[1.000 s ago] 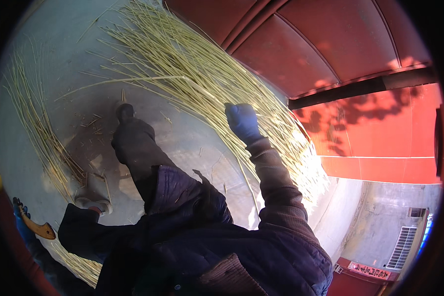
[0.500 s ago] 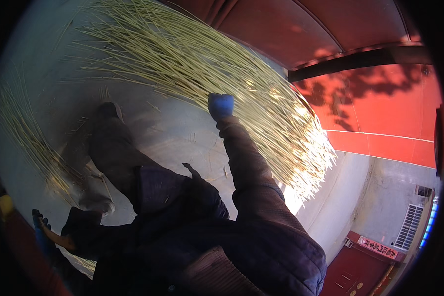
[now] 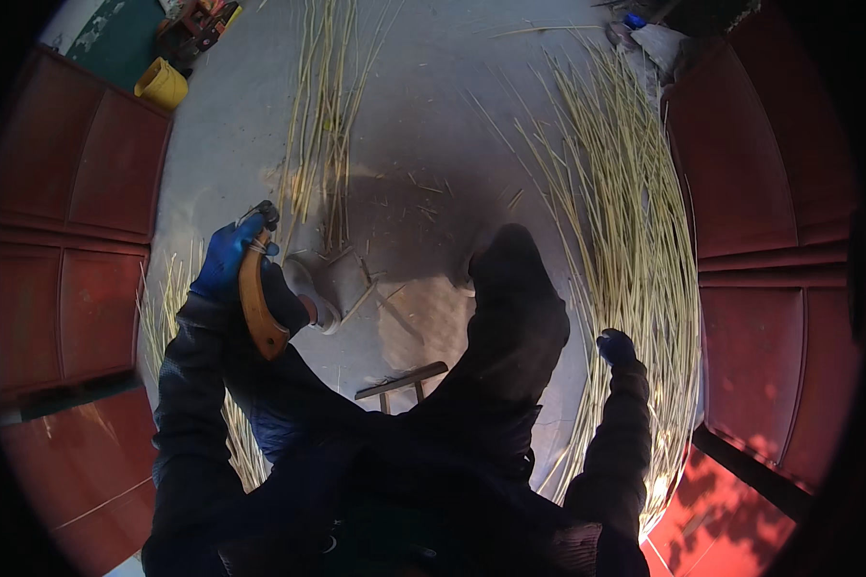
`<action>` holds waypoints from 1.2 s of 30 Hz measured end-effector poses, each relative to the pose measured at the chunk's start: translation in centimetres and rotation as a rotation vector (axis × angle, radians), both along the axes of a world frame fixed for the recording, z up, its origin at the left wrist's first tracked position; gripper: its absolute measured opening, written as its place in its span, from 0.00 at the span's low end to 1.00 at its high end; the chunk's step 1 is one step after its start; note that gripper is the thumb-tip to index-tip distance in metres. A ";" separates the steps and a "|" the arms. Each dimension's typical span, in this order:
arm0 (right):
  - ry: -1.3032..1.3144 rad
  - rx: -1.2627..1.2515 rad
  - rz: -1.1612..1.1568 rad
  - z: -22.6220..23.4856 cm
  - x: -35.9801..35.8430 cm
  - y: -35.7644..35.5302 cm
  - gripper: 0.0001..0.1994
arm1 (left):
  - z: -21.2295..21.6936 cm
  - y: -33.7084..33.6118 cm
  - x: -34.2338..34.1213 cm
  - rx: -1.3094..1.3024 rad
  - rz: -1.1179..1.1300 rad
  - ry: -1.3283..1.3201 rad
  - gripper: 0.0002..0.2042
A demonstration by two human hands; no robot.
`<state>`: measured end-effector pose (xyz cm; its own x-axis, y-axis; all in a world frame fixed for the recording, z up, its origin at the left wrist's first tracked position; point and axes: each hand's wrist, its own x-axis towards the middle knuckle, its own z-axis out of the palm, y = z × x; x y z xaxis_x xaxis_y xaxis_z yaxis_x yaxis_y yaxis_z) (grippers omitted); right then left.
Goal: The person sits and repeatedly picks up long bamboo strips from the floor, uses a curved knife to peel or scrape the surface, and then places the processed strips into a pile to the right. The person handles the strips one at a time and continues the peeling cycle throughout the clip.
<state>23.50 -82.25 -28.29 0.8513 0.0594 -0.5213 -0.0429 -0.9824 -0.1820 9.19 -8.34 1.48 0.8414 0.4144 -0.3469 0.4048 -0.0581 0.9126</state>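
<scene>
My left hand (image 3: 229, 258), in a blue glove, is closed around a hand tool with a curved wooden handle (image 3: 256, 300). The tool's dark metal end shows above my fingers, and its exact kind is unclear. On my right, my gloved right hand (image 3: 618, 347) is closed at the left edge of a long heap of pale yellow-green stalks (image 3: 640, 231). Its fingers seem wrapped around some of them, though the grip is mostly hidden. A smaller bunch of stalks (image 3: 325, 125) lies ahead on the floor, beyond my left foot.
Between my legs stands a small wooden frame or stool (image 3: 401, 380). More stalks (image 3: 242, 438) lie beside my left leg. Red panels (image 3: 96, 317) line both sides. A yellow bucket (image 3: 162, 85) is at the far left, a pale sack (image 3: 659, 43) at the far right. Cut bits litter the grey floor (image 3: 443, 115).
My view has swung from the right side to straight ahead. My left hand and its tool have come fully into sight. The right hand stays closed at the heap of stalks.
</scene>
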 end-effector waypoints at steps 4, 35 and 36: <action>-0.083 0.317 0.285 3.9 11.5 11.1 0.19 | 0.8 0.3 0.3 0.168 -0.048 0.014 0.22; -0.298 0.186 1.032 -11.3 1.3 59.7 0.27 | 0.4 9.7 -10.6 -0.228 0.683 0.012 0.37; -0.305 0.156 1.017 -11.0 1.3 57.6 0.27 | 0.6 9.7 -10.7 -0.234 0.670 0.018 0.40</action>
<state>24.82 -24.60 -39.24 0.4579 0.8613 -0.2201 0.8504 -0.4966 -0.1737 -1.47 1.32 2.10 0.4249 0.7536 -0.5015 0.3005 0.4052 0.8634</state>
